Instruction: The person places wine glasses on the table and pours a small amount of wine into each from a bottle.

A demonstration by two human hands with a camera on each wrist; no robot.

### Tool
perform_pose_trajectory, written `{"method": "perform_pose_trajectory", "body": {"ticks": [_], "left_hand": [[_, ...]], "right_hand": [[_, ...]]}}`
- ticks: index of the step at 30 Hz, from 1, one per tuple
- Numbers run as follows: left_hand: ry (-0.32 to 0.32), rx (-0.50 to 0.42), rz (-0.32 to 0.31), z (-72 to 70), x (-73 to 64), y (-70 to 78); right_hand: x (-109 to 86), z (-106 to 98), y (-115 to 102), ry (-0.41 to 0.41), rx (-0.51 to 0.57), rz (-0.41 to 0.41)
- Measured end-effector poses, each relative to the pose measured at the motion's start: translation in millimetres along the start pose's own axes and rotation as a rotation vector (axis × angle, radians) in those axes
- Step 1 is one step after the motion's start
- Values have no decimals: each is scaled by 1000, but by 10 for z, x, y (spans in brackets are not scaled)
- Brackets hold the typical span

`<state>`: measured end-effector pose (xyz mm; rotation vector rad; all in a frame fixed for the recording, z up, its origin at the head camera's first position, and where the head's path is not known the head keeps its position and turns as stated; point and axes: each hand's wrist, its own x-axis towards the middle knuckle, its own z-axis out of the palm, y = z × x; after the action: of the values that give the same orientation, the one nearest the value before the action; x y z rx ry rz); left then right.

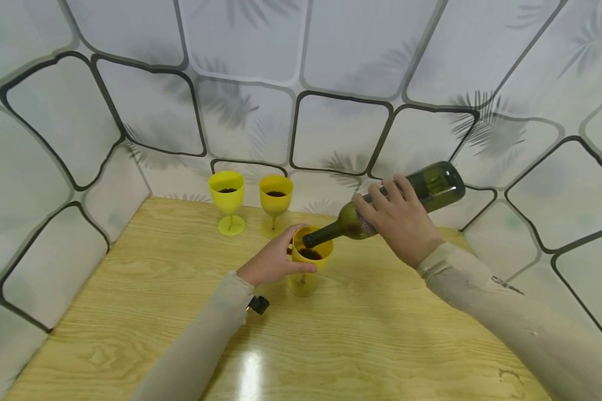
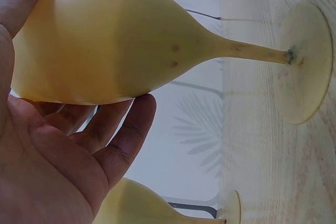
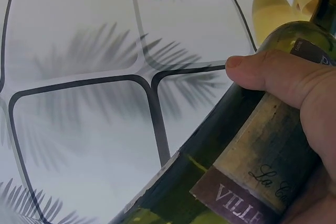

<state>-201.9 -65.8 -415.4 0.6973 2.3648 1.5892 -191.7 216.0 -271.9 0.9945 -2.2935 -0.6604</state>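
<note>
My right hand (image 1: 398, 223) grips a green glass wine bottle (image 1: 441, 186) round its body, tilted with the neck down to the left. The bottle's mouth lies inside the rim of a yellow goblet (image 1: 303, 287), where dark liquid (image 1: 311, 254) shows. My left hand (image 1: 273, 259) holds that goblet round its bowl, thumb on the near side and fingers on the far side. In the left wrist view, the goblet's foot (image 2: 304, 87) stands on the table. A worn paper label (image 3: 268, 150) faces the right wrist camera, partly under my hand.
Behind the held goblet stand two more yellow goblets, one at the left (image 1: 227, 195) and one nearer the middle (image 1: 276, 200), both with dark liquid inside. The wood-grain table (image 1: 105, 312) meets a patterned wall covering (image 1: 251, 111) at its back and sides.
</note>
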Motion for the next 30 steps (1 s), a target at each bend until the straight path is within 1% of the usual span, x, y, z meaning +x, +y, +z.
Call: {"method": "perform_pose_trajectory", "body": {"ticks": [5, 11, 16, 20, 23, 30], "left_hand": [[2, -10, 6, 7, -2, 1], [3, -5, 0, 7, -1, -7], [-1, -11, 13, 3, 4, -17], [8, 1, 3, 4, 1, -7], [11, 10, -4, 5, -1, -6], [-7, -9, 19, -3, -3, -9]], "right_hand": [[2, 13, 1, 2, -15, -3], [-12, 20, -5, -10, -2, 8], [-41, 45, -7, -19, 5, 12], [-52, 57, -2, -25, 13, 24], [-68, 71, -4, -34, 39, 40], [-148, 136, -44, -33, 111, 68]]}}
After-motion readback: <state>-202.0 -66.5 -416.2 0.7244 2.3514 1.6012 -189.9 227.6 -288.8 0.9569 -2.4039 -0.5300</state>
